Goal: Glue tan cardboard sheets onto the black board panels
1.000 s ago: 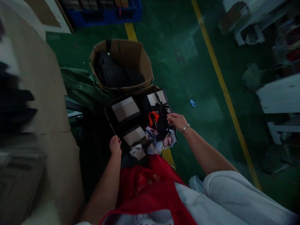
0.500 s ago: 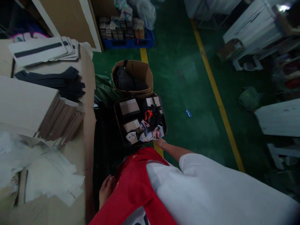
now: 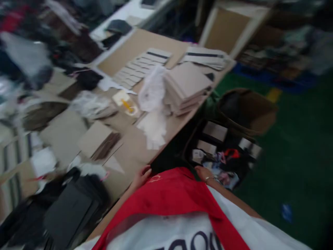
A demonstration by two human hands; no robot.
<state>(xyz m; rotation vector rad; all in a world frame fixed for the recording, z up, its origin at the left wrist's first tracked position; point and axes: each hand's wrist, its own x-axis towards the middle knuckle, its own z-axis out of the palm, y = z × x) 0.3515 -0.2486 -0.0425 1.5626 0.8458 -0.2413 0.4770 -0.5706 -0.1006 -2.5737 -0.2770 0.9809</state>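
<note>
The picture is smeared by motion. My left hand (image 3: 142, 175) rests against the near edge of the cardboard-covered table (image 3: 130, 146), fingers stretched out and holding nothing. My right hand (image 3: 203, 172), with a bracelet at the wrist, is low by my red apron (image 3: 166, 194), just in front of a dark box of mixed cloth scraps (image 3: 221, 159) on the floor. Its fingers are hidden behind the apron edge.
On the table lie stacks of grey card sheets (image 3: 186, 86), white plastic bags (image 3: 152, 104), striped cards (image 3: 140, 66) and black fabric (image 3: 70, 211). A round cardboard box holding dark cloth (image 3: 247, 107) stands on the green floor (image 3: 296, 149) beyond the scrap box.
My view has swung left from the floor boxes to the table. My right hand drew back from the scrap box toward my body. My left hand came up to the table edge.
</note>
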